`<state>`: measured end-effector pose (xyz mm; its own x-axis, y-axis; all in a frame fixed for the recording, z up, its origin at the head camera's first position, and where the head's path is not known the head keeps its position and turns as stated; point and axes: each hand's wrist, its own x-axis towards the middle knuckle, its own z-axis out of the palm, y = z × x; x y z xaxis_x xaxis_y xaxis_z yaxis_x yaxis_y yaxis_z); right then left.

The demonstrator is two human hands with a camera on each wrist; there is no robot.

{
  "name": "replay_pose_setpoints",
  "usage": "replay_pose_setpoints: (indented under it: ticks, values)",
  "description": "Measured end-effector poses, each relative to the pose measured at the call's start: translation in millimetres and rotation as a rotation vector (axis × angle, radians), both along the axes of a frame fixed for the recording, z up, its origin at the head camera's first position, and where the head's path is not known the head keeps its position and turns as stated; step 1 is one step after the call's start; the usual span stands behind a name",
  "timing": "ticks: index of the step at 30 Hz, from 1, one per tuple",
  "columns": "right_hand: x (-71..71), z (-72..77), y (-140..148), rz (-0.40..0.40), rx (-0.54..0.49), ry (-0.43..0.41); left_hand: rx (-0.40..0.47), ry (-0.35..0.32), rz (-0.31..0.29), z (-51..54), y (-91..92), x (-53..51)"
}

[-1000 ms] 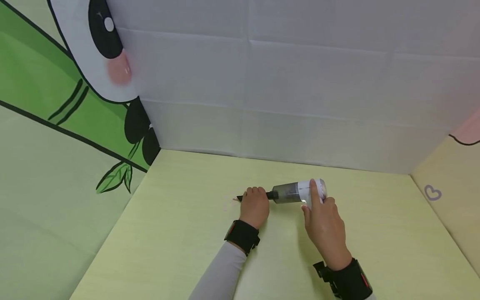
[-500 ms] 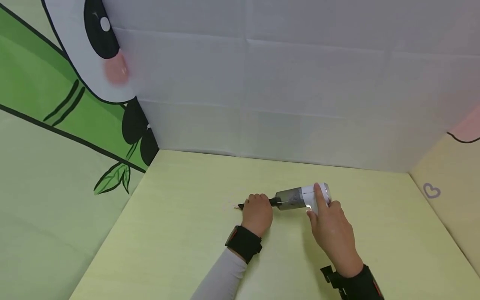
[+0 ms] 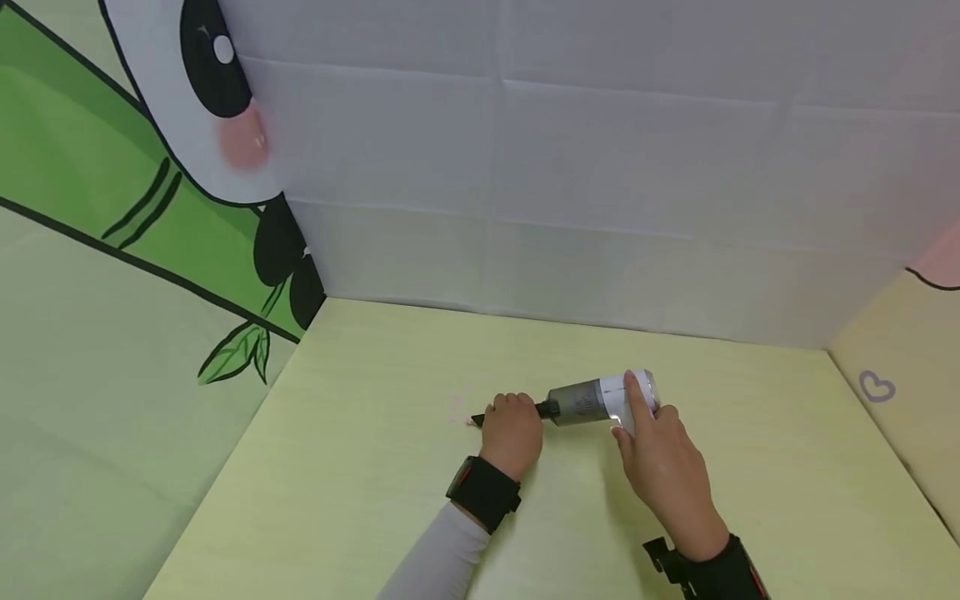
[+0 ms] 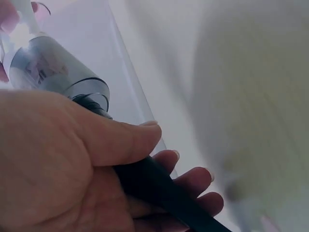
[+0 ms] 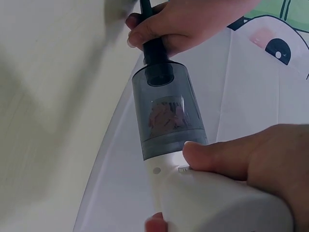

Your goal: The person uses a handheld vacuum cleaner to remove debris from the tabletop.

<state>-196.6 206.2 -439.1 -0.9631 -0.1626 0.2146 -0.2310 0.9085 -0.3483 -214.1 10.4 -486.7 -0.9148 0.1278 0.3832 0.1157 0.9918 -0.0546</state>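
Note:
A handheld vacuum with a clear grey chamber [image 3: 582, 402] and a white body [image 5: 207, 198] is held above the yellow tabletop [image 3: 360, 483]. My right hand [image 3: 671, 479] grips the white body, with the thumb near a small button in the right wrist view. My left hand [image 3: 512, 435] is wrapped round the black nozzle [image 4: 154, 186], whose tip points left, close to the surface. Beside the tip lie small pale pink bits [image 3: 456, 408]. Through the chamber [image 5: 169, 101], pinkish scraps show inside.
A grey-white sheet [image 3: 562, 167] rises behind the tabletop. A printed green and white panel [image 3: 97, 150] stands at the left, and a cream side panel with a drawn heart [image 3: 877, 387] at the right.
Both hands and the vacuum have shifted slightly down toward the near edge, with the nozzle tip now lower beside the pink bits. The grips look the same.

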Motion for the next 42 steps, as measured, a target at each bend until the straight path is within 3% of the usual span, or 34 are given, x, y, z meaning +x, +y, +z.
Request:
replay_pose_setpoints:
  ticks: [12,21,30,36,42]
  values:
    - [24.0,0.2,40.5,0.010,-0.023,0.003,-0.087,0.011,-0.006,-7.8,35.6,23.0]
    - [32.8,-4.3,36.4,0.002,-0.045,0.002,-0.073,-0.030,0.020,-3.8,32.8,30.2]
    - [31.4,-10.2,20.5,-0.039,-0.047,0.018,-0.072,0.040,0.002,-10.8,20.4,20.1]
    - [25.5,-7.7,7.4,-0.067,-0.042,0.033,-0.038,0.027,-0.013,-8.3,12.1,11.0]
    - [25.0,-4.4,1.5,-0.059,-0.025,0.027,-0.007,0.032,-0.008,-5.6,6.8,12.2]
